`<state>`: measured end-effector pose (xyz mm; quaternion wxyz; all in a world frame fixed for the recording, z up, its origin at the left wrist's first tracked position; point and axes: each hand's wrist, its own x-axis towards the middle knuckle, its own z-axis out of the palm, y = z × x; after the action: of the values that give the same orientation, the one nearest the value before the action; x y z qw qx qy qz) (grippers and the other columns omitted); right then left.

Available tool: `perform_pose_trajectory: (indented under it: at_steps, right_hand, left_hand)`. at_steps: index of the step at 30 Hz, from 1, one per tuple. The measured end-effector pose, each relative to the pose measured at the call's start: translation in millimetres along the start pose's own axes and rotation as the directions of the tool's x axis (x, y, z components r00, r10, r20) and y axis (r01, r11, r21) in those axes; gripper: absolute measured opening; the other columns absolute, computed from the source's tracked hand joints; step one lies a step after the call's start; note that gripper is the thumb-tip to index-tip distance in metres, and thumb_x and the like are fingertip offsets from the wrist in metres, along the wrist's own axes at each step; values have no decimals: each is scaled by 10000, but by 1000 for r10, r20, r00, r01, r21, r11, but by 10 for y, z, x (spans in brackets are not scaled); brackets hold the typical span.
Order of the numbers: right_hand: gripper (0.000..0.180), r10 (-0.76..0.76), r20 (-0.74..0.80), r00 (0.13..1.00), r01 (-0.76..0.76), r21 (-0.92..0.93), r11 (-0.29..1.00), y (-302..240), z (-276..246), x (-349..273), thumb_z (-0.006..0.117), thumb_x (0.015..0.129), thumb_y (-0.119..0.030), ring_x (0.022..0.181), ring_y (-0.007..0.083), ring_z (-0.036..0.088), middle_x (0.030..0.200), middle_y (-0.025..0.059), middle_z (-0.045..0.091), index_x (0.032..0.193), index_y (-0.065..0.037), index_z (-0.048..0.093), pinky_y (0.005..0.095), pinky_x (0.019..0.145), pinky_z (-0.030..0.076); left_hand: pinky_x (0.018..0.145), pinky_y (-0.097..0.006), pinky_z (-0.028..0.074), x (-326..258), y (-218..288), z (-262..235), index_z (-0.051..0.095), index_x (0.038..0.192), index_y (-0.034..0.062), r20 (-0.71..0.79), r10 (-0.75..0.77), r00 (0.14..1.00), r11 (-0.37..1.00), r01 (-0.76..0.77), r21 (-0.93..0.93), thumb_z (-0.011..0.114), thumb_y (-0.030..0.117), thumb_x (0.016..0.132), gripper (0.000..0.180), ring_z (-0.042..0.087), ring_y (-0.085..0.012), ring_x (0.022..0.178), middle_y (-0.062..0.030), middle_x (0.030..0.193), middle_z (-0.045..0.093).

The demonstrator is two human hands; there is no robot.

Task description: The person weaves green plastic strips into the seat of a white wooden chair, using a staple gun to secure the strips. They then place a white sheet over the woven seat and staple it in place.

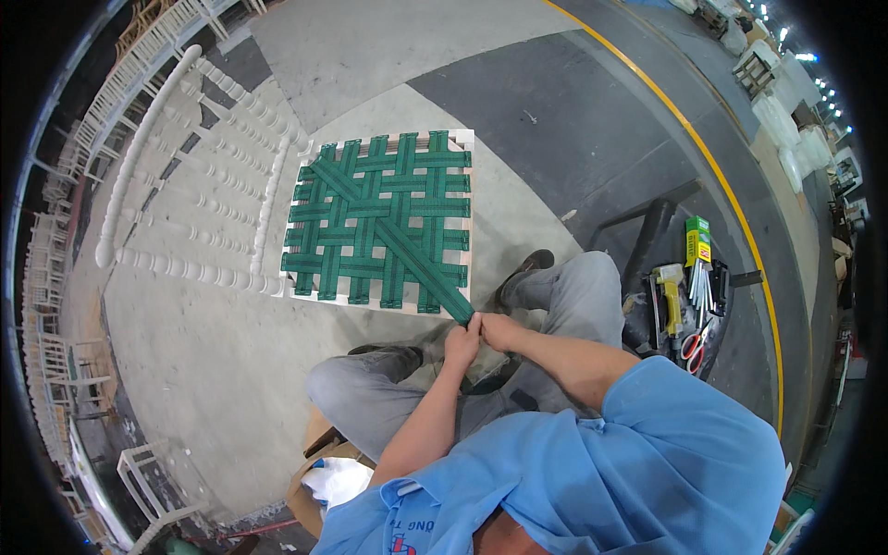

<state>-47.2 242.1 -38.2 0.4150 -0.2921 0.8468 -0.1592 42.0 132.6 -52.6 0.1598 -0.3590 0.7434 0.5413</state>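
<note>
In front of me stands a white chair with a spindle back [199, 264] and a seat of woven green webbing [407, 162]. One green webbing strap [421, 264] runs diagonally over the weave, from the far left of the seat to its near right corner. There my left hand [462, 344] pinches the strap's end. My right hand [501, 331] is closed right beside it, thumb against the left hand, and also grips the strap's end. The very tip of the strap is hidden by my fingers.
To my right a black stool [647, 236] bears a yellow staple gun [670, 301], red-handled scissors [692, 350], metal strips [703, 285] and a green-and-yellow box [696, 242]. An open carton [305, 495] stands by my left side. White chair frames [148, 69] line the left. A yellow floor line [684, 125] curves past on the right.
</note>
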Motion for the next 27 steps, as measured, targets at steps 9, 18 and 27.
perform_pose_trajectory:
  at_steps: [9,18,27]
  right_hand:
    - [266,-29,18,999,30,-44,999,286,-4,131,542,946,-170,988,439,686,1070,242,720,1139,-82,703,506,858,537]
    - [217,120,-866,485,118,201,972,747,-1609,-1463,670,952,-231,1044,356,686,1046,171,723,1083,-66,724,449,918,540]
    - [635,647,-575,500,-596,313,739,2860,-1853,-2381,877,676,-327,1108,396,688,1160,227,729,1191,-2,698,448,959,534]
  left_hand:
    - [931,-552,512,31,315,53,750,994,-75,-42,105,994,848,-67,525,303,660,1041,862,679,-490,1053,-334,1023,711]
    - [874,-539,538,66,147,3,751,1002,-68,-63,183,981,794,-110,598,318,604,1066,802,701,-467,1003,-323,984,722]
    - [895,-515,550,94,197,32,775,896,-25,-97,125,987,803,-43,594,362,609,1048,771,729,-426,953,-250,924,752]
